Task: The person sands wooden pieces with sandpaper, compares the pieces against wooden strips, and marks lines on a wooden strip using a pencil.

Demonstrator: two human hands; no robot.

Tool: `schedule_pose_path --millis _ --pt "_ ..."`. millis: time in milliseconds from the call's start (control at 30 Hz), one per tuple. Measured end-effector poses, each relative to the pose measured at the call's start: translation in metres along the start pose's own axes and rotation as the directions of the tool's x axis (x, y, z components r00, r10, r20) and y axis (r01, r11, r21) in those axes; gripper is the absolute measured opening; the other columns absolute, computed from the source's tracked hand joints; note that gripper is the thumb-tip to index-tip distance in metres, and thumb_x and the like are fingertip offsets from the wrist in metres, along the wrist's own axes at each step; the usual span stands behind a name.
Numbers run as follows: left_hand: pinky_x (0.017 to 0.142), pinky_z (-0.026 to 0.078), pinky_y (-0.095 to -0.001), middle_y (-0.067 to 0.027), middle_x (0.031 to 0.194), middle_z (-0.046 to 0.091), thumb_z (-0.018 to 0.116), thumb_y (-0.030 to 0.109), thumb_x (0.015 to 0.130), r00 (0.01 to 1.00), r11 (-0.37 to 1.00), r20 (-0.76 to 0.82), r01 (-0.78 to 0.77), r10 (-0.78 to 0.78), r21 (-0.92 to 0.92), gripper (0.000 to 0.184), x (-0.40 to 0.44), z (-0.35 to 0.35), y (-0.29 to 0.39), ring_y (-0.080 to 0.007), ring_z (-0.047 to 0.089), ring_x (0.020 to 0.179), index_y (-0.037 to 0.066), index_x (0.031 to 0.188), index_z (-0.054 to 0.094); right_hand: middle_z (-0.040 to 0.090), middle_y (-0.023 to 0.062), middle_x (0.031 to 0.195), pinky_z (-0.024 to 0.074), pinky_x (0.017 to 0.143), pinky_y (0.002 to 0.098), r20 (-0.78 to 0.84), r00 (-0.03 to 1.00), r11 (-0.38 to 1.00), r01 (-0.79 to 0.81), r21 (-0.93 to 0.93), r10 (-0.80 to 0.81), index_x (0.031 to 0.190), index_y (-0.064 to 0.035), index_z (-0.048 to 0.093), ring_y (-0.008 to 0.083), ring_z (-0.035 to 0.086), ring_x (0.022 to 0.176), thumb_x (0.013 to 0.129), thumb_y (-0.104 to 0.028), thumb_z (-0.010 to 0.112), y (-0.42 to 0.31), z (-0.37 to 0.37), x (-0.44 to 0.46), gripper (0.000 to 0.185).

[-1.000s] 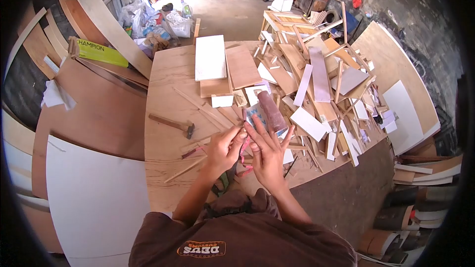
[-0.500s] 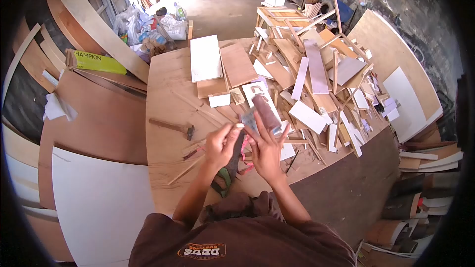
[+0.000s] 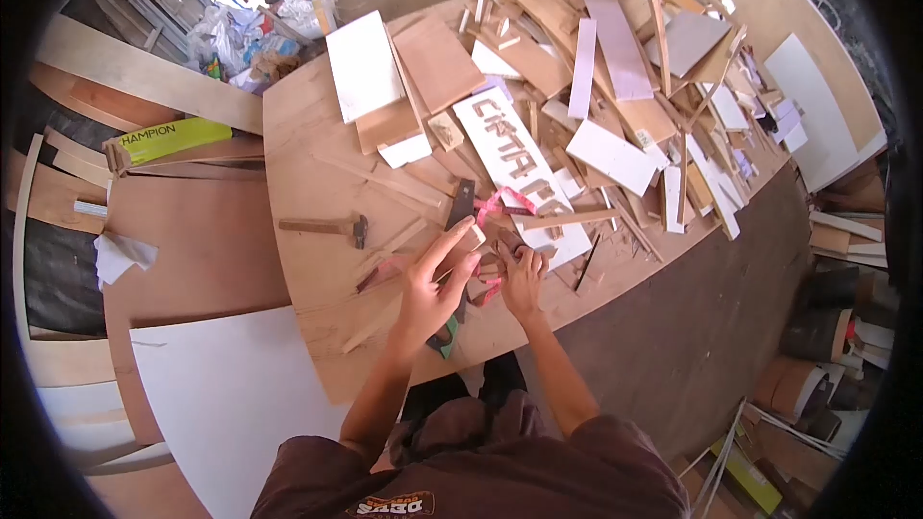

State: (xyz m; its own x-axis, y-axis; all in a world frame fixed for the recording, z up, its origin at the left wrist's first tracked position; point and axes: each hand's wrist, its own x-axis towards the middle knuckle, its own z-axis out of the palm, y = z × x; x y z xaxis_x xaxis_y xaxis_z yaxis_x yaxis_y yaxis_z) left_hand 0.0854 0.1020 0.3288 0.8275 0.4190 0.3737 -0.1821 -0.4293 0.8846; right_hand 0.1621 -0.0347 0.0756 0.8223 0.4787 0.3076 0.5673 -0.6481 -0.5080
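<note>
Our left hand (image 3: pixel 429 290) pinches a small wood block (image 3: pixel 472 237). Our right hand (image 3: pixel 523 281) curls low; we can't tell its grip, or what fills the plastic bags (image 3: pixel 227 37).

Dark brown marks your shirt (image 3: pixel 538 471), where white letters sit inside an orange-edged badge (image 3: pixel 396 504). You hold a pale tan block (image 3: pixel 468 239) in your left hand (image 3: pixel 428 293); the piece (image 3: pixel 509 243) under your right hand (image 3: pixel 524 279) appears brown, though blur leaves its shade uncertain. Around you: brown lettering on a white board (image 3: pixel 522 152), hot-pink ribbon (image 3: pixel 522 201), a green handle (image 3: pixel 444 335), a tan tabletop (image 3: pixel 308 293), a lime-yellow box (image 3: pixel 187 139) with dark letters, a mauve plank (image 3: pixel 617 43) and a lilac strip (image 3: pixel 583 67).
</note>
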Motion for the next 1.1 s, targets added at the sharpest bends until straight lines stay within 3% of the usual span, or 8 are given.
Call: schedule_pose_path --millis 333,533,633,700,800,900,967,1100 --pt "0.077 0.055 -0.0255 -0.014 0.105 0.073 0.076 0.002 0.089 0.983 0.99 -0.121 0.134 -0.137 -0.037 0.037 -0.015 -0.009 -0.012 -0.0124 0.069 0.091 -0.006 0.124 0.067 0.065 0.0084 0.112 0.0324 0.108 0.0539 0.076 0.991 0.985 -0.118 0.127 0.109 0.142 -0.018 0.056 0.0276 0.062 0.106 0.095 -0.027 0.068 -0.01 -0.017 -0.008 0.05" --pt "0.083 0.055 -0.0294 -0.0167 0.109 0.074 0.077 0.007 0.089 0.981 0.972 -0.082 0.183 -0.173 0.144 0.037 -0.029 -0.032 -0.02 -0.0168 0.071 0.096 -0.004 0.123 0.068 0.065 0.0089 0.125 0.0286 0.112 0.0582 0.187 0.945 0.957 -0.24 -0.163 0.269 0.131 -0.0146 0.063 0.0317 0.062 0.116 0.093 -0.025 0.069 -0.058 -0.074 0.028 0.04" --pt "0.083 0.055 -0.0324 -0.0166 0.106 0.074 0.078 0.008 0.087 0.972 0.947 -0.05 0.233 -0.228 0.219 0.032 -0.032 -0.039 -0.015 -0.0227 0.072 0.096 -0.001 0.118 0.07 0.069 0.0085 0.105 0.0456 0.1 0.0474 -0.038 0.996 0.993 -0.084 -0.08 0.081 0.118 -0.0096 0.069 0.0239 0.068 0.1 0.1 -0.032 0.063 -0.076 -0.089 0.039 0.03" --pt "0.083 0.055 -0.0343 -0.0162 0.104 0.074 0.078 0.007 0.086 0.969 0.924 -0.042 0.246 -0.245 0.292 0.029 -0.044 -0.046 -0.018 -0.0261 0.073 0.096 0.001 0.114 0.071 0.07 0.0092 0.1 0.0545 0.077 0.0339 0.349 0.929 0.543 -0.359 0.759 0.126 0.11 -0.0029 0.069 0.0166 0.068 0.086 0.103 -0.031 0.061 -0.123 -0.138 0.051 0.03" --pt "0.067 0.054 -0.0387 -0.0107 0.099 0.073 0.075 0.012 0.088 0.977 0.922 0.109 0.131 -0.182 0.364 0.025 -0.063 -0.063 -0.036 -0.0305 0.07 0.082 0.008 0.112 0.069 0.072 0.0125 0.093 0.0527 0.066 0.0296 0.415 0.91 0.534 -0.351 0.769 -0.001 0.108 0.0003 0.067 0.014 0.067 0.081 0.101 -0.021 0.065 -0.156 -0.144 0.039 0.023" --pt "0.086 0.053 -0.0396 -0.0071 0.102 0.074 0.076 0.008 0.085 0.933 0.922 0.182 0.249 -0.311 0.296 0.026 -0.082 -0.086 -0.034 -0.0292 0.068 0.1 0.011 0.11 0.072 0.072 0.0108 0.086 0.0528 0.071 0.0317 0.342 0.937 0.571 -0.247 0.783 -0.064 0.107 0.002 0.066 0.0157 0.068 0.078 0.101 -0.016 0.066 -0.167 -0.123 0.02 0.019" --pt "0.088 0.05 -0.0405 -0.0029 0.1 0.073 0.078 0.014 0.083 0.953 0.884 0.297 -0.09 -0.057 0.459 0.029 -0.096 -0.11 -0.046 -0.0254 0.068 0.099 0.015 0.111 0.073 0.072 0.0121 0.086 0.053 0.071 0.0326 0.382 0.921 0.506 -0.291 0.812 -0.083 0.107 0.0026 0.065 0.0168 0.069 0.079 0.1 -0.015 0.066 -0.177 -0.117 0.004 0.019" --pt "0.095 0.046 -0.0434 -0.0005 0.098 0.073 0.079 0.017 0.08 0.928 0.798 0.348 -0.309 0.133 0.518 0.031 -0.119 -0.153 -0.043 -0.0214 0.067 0.101 0.017 0.11 0.073 0.072 0.013 0.086 0.0538 0.074 0.033 0.423 0.893 0.613 -0.251 0.75 -0.152 0.106 0.0035 0.064 0.0172 0.07 0.081 0.101 -0.015 0.065 -0.208 -0.113 -0.029 0.02"
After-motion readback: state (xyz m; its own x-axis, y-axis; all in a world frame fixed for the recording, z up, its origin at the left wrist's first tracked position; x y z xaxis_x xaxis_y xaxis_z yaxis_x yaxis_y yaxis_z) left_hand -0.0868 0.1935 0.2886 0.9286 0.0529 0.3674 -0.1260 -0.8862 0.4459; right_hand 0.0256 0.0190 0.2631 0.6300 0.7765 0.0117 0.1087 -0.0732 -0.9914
